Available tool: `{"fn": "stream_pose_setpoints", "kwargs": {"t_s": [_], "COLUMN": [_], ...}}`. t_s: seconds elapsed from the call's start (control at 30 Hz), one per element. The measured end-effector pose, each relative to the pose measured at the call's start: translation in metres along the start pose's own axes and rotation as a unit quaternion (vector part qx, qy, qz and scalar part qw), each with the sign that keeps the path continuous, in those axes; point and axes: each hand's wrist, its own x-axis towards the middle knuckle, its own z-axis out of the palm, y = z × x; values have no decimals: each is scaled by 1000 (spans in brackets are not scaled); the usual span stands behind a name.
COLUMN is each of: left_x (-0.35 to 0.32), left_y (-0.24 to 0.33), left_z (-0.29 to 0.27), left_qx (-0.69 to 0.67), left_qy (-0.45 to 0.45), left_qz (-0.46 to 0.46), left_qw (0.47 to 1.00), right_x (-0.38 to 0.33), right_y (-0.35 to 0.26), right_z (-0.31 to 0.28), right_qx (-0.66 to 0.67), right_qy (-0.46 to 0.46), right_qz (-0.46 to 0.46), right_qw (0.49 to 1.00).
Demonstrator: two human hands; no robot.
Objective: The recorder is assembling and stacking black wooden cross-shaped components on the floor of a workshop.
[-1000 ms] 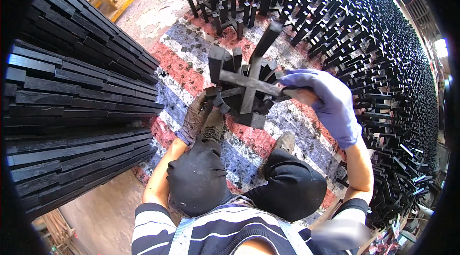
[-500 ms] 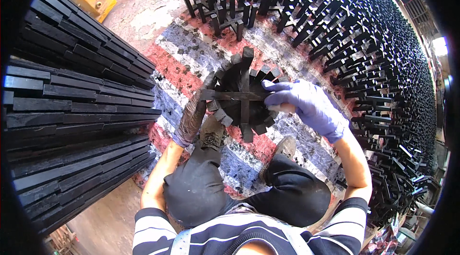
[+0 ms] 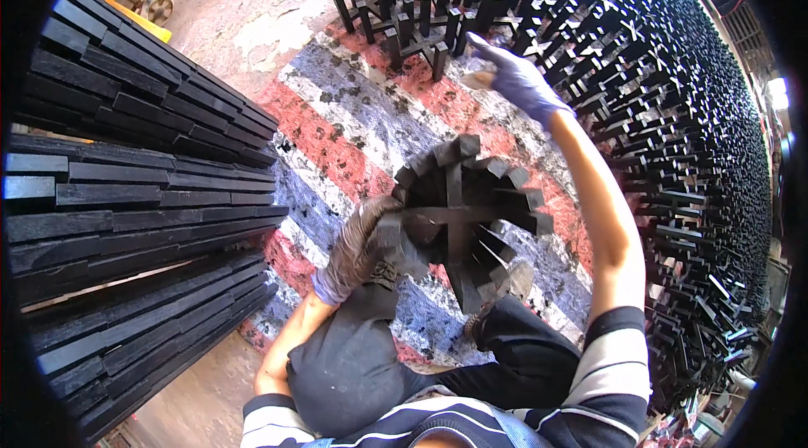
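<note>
A round stack of black wooden cross-shaped stands (image 3: 454, 214) rises between my knees, its legs fanned out around the top cross. My left hand (image 3: 358, 242), in a dark, stained glove, is closed on the left side of this stack. Part of its fingers is hidden by the wood. My right hand (image 3: 522, 84), in a purple-blue glove, is stretched far forward with its fingers apart and holds nothing. A tan patch shows at its thumb side. Just beyond its fingertips stand the nearest black wooden stands (image 3: 439, 61), legs up.
A dense mass of similar black stands (image 3: 673, 111) curves along the far and right sides. Tall piles of black wooden pieces (image 3: 160, 195) line the left. Below lies a red, white and blue striped sheet (image 3: 337, 128) with black flecks. A yellow frame with wheels (image 3: 139, 14) is at the far left.
My right hand has left the stack and reached forward to the far stands. The stack has come nearer to me and tilted, and my left hand has moved with it.
</note>
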Motion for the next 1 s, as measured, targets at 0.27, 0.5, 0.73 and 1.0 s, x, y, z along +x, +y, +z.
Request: {"fn": "stream_pose_setpoints", "kwargs": {"t_s": [0.27,0.5,0.73,1.0], "left_x": [-5,5,-6,-3], "left_y": [-2,3,-13,-13], "left_z": [-9,-4,-5,3], "left_qx": [-68,-21,-46,-121], "left_qy": [-17,-8,58,99], "left_qz": [-64,-57,11,27], "left_qw": [995,998,997,987], "right_x": [62,10,-106,-167], "right_y": [38,21,-113,-197], "right_z": [113,24,-132,-147], "right_qx": [30,-24,185,-13], "right_qy": [38,196,299,96], "right_qz": [26,34,76,-122], "right_qw": [998,980,933,988]}}
